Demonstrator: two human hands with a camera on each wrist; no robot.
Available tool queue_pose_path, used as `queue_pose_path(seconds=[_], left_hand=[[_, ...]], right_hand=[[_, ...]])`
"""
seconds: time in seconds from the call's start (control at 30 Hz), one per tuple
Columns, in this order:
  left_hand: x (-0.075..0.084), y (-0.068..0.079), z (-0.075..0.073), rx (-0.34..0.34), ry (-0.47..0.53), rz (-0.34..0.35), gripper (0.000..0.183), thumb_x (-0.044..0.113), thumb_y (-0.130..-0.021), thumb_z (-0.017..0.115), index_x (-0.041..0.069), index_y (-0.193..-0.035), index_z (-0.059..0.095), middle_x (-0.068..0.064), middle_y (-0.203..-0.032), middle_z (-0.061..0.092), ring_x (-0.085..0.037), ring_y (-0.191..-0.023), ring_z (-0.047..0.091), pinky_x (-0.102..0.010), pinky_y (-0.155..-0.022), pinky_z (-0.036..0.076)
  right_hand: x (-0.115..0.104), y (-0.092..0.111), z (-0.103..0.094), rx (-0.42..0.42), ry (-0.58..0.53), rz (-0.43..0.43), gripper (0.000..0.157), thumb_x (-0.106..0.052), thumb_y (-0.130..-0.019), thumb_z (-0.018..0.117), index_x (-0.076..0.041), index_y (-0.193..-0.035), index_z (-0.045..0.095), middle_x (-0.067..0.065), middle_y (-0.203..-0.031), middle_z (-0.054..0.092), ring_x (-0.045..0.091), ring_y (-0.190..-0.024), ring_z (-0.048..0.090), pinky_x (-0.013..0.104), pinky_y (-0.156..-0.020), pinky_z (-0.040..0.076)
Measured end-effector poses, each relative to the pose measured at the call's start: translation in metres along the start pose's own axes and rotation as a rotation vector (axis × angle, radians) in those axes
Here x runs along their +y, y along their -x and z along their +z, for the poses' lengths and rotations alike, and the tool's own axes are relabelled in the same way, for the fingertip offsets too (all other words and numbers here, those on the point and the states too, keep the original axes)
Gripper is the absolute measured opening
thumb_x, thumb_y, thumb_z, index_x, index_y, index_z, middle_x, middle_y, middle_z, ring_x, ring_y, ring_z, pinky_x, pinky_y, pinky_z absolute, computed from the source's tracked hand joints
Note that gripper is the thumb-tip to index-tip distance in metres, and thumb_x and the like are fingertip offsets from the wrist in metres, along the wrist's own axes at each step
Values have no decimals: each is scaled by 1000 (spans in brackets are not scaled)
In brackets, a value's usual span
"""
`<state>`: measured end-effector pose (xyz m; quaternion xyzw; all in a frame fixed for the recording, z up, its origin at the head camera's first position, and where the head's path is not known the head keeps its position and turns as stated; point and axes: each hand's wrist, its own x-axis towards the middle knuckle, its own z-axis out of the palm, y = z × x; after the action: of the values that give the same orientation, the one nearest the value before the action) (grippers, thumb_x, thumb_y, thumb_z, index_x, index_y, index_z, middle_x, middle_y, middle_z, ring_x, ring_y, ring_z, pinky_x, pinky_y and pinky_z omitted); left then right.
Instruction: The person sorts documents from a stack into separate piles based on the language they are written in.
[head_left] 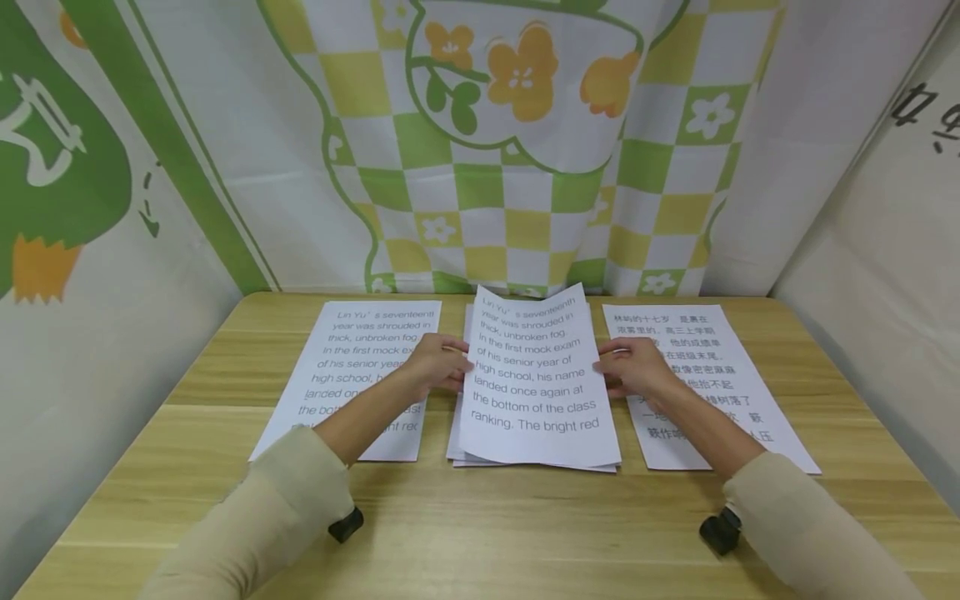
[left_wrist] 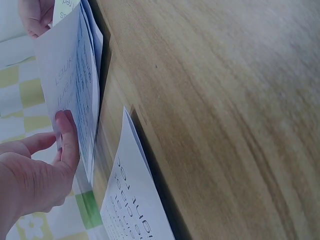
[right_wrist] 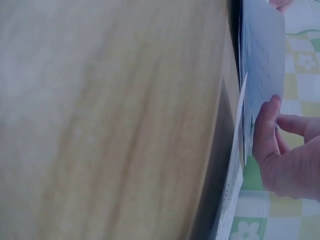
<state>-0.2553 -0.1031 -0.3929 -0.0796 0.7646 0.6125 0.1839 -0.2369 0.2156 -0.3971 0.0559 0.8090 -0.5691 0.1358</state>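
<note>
Between both hands a printed sheet of paper (head_left: 534, 383) with English text is held by its side edges. Its far corners curl up, and its near edge lies over a pile of sheets (head_left: 455, 437) in the middle. My left hand (head_left: 438, 363) pinches the left edge between thumb and fingers; the left wrist view shows the thumb and fingers of that hand (left_wrist: 50, 165) on either side of the paper. On the opposite edge my right hand (head_left: 633, 367) pinches the same sheet, its fingers (right_wrist: 267, 130) on the underside.
To the left lies a pile of English sheets (head_left: 375, 333), partly under my left forearm. A pile with Chinese text (head_left: 675, 321) lies at the right beneath my right forearm. The wooden table (head_left: 525, 533) ends at a checkered curtain (head_left: 517, 192).
</note>
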Motion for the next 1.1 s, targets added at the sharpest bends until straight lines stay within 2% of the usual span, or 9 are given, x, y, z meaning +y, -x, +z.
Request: queue_pose_path(seconds=[0.17,0.4,0.6,0.77,0.9,1.1], left_hand=[[1,1,-2,-7,5,13,42,-10,-92,62,-7,-134,57,-18,-95,70,-20,-68,68,-30,-65,64],[3,5,-8,-6,8,26,43,-11,-91,61,-7,-134,57,-22,-103,73,-22,-74,71,-32,-68,65],[2,9,-17,1,31,34,46,-12,-91,60,-6,-136,56,-17,-90,73,-19,-67,69,-29,-64,63],[0,13,-28,37,-4,21,49,-9,-91,61,-3,-139,57,-12,-85,72,-16,-65,66,-25,-62,61],[-3,15,-38,59,-29,20,47,-5,-93,62,-2,-140,57,-12,-89,72,-17,-68,68,-26,-64,62],[-6,20,-53,102,-73,4,47,9,-99,66,3,-144,56,-12,-100,71,-17,-77,67,-25,-68,61]], right_hand=[[-2,-1,0,-13,-31,5,43,-3,-98,66,7,-138,53,14,-107,72,15,-83,71,33,-73,67],[-3,-2,-1,-35,-60,2,47,-1,-97,67,8,-140,50,12,-107,70,16,-85,70,34,-76,67],[-6,-1,-1,-57,-95,-19,50,-2,-99,65,7,-144,47,10,-108,69,14,-86,70,33,-77,66],[-11,-1,8,-99,-135,-43,51,-3,-100,62,8,-146,44,11,-111,68,15,-89,69,34,-79,66],[-14,-4,17,-111,-146,-44,48,-2,-100,62,8,-144,45,13,-114,68,18,-91,68,35,-79,66],[-20,-10,32,-134,-178,-72,43,1,-100,61,9,-139,48,8,-104,68,18,-88,69,35,-76,67]])
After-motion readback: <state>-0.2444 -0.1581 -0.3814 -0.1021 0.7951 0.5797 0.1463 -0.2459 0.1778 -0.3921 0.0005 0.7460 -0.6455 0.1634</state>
